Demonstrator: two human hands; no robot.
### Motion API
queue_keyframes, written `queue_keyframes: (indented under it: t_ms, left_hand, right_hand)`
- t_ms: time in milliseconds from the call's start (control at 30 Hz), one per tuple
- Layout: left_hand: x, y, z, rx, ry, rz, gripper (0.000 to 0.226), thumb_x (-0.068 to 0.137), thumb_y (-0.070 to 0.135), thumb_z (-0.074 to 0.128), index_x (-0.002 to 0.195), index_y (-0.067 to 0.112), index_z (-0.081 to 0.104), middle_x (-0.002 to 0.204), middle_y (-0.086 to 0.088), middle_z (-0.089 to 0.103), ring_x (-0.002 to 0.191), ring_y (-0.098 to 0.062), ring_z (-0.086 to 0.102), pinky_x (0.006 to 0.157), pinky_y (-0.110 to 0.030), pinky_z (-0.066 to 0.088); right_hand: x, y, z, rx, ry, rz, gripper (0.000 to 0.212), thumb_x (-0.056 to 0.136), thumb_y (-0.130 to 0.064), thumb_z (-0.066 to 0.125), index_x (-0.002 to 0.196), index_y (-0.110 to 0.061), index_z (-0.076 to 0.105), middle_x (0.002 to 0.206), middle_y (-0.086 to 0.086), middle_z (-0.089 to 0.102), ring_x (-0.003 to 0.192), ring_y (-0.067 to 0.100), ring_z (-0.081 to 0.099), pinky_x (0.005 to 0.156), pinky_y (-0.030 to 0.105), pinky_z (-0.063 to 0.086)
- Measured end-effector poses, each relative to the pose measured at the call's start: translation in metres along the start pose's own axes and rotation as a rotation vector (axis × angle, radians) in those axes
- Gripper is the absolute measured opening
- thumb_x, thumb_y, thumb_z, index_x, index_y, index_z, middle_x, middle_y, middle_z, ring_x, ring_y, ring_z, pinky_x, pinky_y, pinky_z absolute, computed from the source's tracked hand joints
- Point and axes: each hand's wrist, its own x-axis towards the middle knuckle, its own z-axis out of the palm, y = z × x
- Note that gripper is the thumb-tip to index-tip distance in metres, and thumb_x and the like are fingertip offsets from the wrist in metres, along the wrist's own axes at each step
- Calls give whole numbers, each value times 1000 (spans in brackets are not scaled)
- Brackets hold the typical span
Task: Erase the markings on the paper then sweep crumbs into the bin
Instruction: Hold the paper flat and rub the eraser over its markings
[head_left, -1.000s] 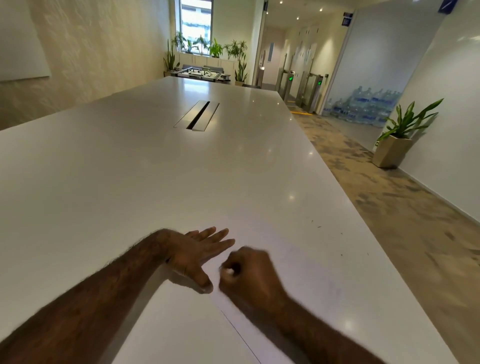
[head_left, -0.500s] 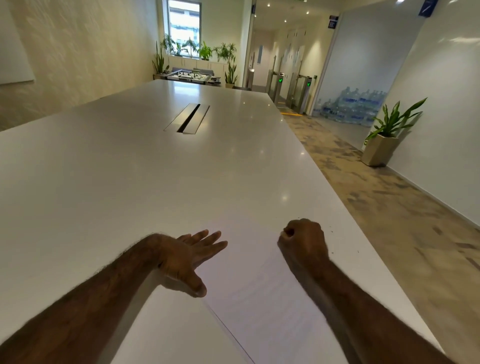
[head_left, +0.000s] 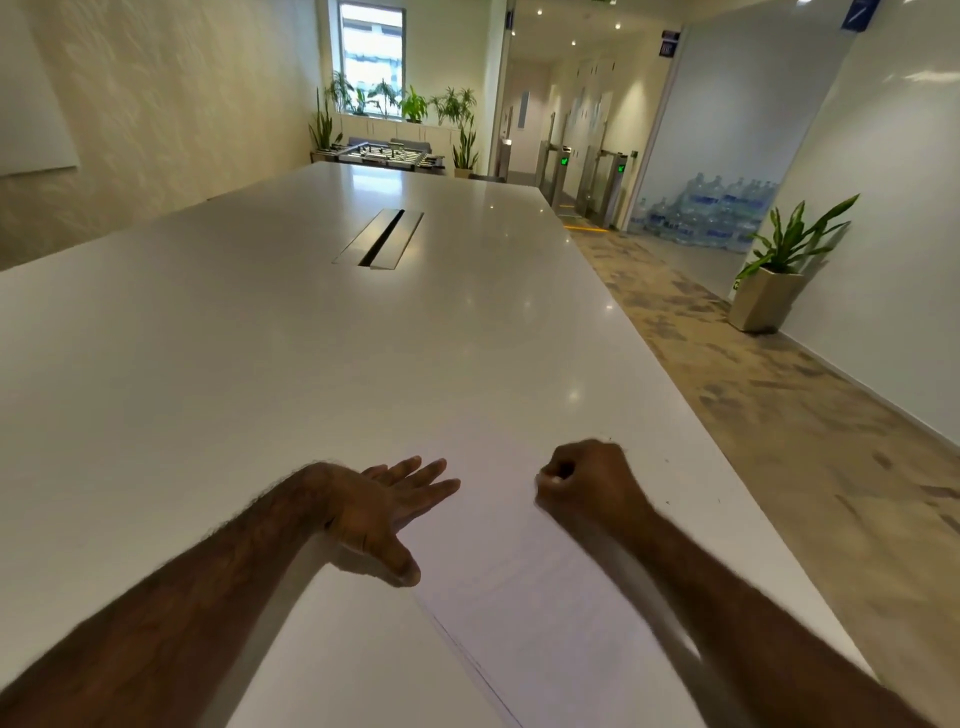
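Note:
A white sheet of paper (head_left: 519, 597) lies on the white table (head_left: 260, 364), close to its right edge. My left hand (head_left: 384, 506) lies flat with straight fingers on the sheet's left edge. My right hand (head_left: 587, 483) is curled into a fist on the paper's upper right part, and a small white eraser (head_left: 551, 479) shows between its thumb and fingers. A few tiny dark crumbs (head_left: 667, 460) dot the table to the right of that fist. No bin is in view.
A cable slot with metal flaps (head_left: 379, 239) sits in the table's middle. The table's right edge runs beside a carpeted walkway. A potted plant (head_left: 769, 291) stands by the right wall, with stacked water bottles (head_left: 701, 213) behind glass.
My right hand swept from beside the left thumb out to the paper's right side, then came a little back to the left. The left hand stayed pressed on the sheet.

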Motion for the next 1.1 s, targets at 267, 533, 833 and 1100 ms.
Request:
queue_keyframes:
  t_ms: [267, 533, 833, 1100]
  left_hand:
    - [0, 6, 1, -3, 19, -16, 110, 79, 67, 58, 150, 38, -21, 155, 12, -33, 143, -14, -30, 119, -43, -12]
    - [-6, 13, 4, -41, 13, -52, 114, 74, 78, 55, 148, 41, -23, 151, 17, -37, 140, -9, -34, 115, -39, -16]
    - [-6, 9, 5, -26, 19, -46, 115, 68, 87, 49, 149, 42, -20, 148, 22, -36, 138, -5, -34, 116, -38, -16]
    - [1, 11, 11, -67, 107, -70, 59, 101, 56, 17, 151, 41, -11, 157, 17, -24, 145, -8, -22, 118, -33, -10]
  right_hand:
    - [-19, -13, -17, 139, 38, 128, 26, 81, -23, 68, 106, -18, 73, 94, -1, 72, 86, 15, 66, 81, 23, 47]
    - [-69, -64, -4, 520, -372, 198, 9, 90, -17, 62, 89, -17, 71, 90, -5, 72, 85, 9, 67, 77, 23, 55]
    - [10, 18, -18, 1016, 144, 669, 23, 87, 6, 53, 72, -11, 57, 71, 7, 53, 65, 20, 54, 54, 22, 51]
    - [-71, -51, -9, 1395, -661, 486, 13, 86, 13, 50, 85, 4, 59, 90, 24, 62, 87, 33, 62, 86, 38, 58]
